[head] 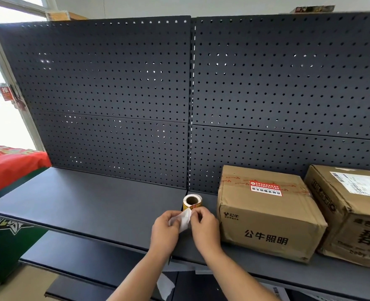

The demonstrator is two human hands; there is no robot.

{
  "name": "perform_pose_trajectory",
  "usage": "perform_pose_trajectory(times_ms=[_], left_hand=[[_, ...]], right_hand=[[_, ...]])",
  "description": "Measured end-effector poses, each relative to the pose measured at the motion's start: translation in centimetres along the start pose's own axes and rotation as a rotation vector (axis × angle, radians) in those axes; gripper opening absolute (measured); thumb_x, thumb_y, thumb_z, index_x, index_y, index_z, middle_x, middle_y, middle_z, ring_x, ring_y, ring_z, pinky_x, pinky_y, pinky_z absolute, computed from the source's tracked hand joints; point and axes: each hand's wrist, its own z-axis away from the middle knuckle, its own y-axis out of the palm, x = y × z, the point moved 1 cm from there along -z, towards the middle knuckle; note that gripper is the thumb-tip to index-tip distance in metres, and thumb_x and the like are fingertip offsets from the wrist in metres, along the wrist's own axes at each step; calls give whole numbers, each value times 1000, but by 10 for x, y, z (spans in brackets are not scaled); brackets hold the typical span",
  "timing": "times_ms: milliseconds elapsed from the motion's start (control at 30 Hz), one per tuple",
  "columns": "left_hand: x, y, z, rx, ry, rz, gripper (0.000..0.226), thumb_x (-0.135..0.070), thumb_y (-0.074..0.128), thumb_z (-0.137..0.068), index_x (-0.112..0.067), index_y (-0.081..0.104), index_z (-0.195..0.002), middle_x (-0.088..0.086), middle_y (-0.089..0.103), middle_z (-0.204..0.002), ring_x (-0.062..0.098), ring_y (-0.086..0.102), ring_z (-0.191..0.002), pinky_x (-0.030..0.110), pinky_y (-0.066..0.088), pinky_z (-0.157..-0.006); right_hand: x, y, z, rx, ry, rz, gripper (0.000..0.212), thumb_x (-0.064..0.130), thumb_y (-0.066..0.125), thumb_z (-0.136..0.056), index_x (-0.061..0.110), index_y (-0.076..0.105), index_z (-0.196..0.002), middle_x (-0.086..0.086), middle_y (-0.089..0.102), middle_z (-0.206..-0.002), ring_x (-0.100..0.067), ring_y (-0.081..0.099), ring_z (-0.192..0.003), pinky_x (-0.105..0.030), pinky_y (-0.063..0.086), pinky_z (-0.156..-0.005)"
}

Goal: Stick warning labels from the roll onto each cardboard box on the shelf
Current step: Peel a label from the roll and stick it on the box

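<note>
1. Head view: both hands meet just in front of the roll (192, 200). The left hand (165, 228) and the right hand (205, 230) each pinch the white backing strip (185, 219) trailing from it. I cannot tell whether a label has been lifted.
2. The roll stands on its rim, core hole facing the person, so its axis runs front to back.
3. Just right of the roll, the near box (266, 218) already carries a red warning label (266, 189) on top. Further right, the far box (351, 213) shows only a white shipping slip (362, 184), so it is probably next. The right hand is nearer to it.
4. The roll rests on a flat dark shelf (88, 205), with a perforated back panel (114, 94) behind it. A bright window (3, 127) and a red cloth (10, 166) lie well to its left.
</note>
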Motion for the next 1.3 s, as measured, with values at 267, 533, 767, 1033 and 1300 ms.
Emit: perform_pose_trajectory(times_ms=[267, 533, 767, 1033, 1300], left_hand=[[4, 4, -3, -91, -93, 53, 26, -10, 55, -102, -26, 75, -105, -6, 79, -90, 9, 75, -78, 30, 64, -73], [5, 10, 0, -158, -121, -11, 27, -12, 54, -102, -28, 76, -105, -7, 78, -79, 10, 72, -68, 22, 56, -57], [3, 14, 2, -189, -175, -32, 28, -12, 54, -102, -22, 73, -119, -5, 77, -92, 13, 73, -78, 24, 52, -61], [-9, 15, 18, -135, -25, -198, 44, -10, 53, -100, -26, 61, -140, -12, 64, -135, 11, 60, -121, 26, 48, -91], [-42, 12, 45, -266, 86, 140, 13, -25, 54, -104, -29, 63, -96, -9, 69, -92, 17, 65, -91, 32, 53, -76]], right_hand=[[9, -13, 11, -47, 129, -113, 29, 14, 49, -103, 13, 65, -79, -6, 68, -69, -15, 70, -47, -27, 47, -40], [11, -25, 25, -60, 120, -208, 27, 10, 50, -105, 12, 69, -86, -6, 69, -77, -15, 74, -55, -31, 54, -38], [15, -36, 35, -90, 85, -219, 24, 12, 52, -105, 21, 68, -90, -1, 71, -82, -14, 74, -58, -38, 59, -43], [22, -35, 41, -103, -54, -164, 15, 12, 57, -102, 16, 70, -95, -1, 71, -80, -6, 74, -63, -38, 57, -39], [25, -39, 36, -190, -201, -96, 11, 19, 60, -100, 21, 70, -94, 8, 71, -74, -8, 72, -64, -41, 57, -44]])
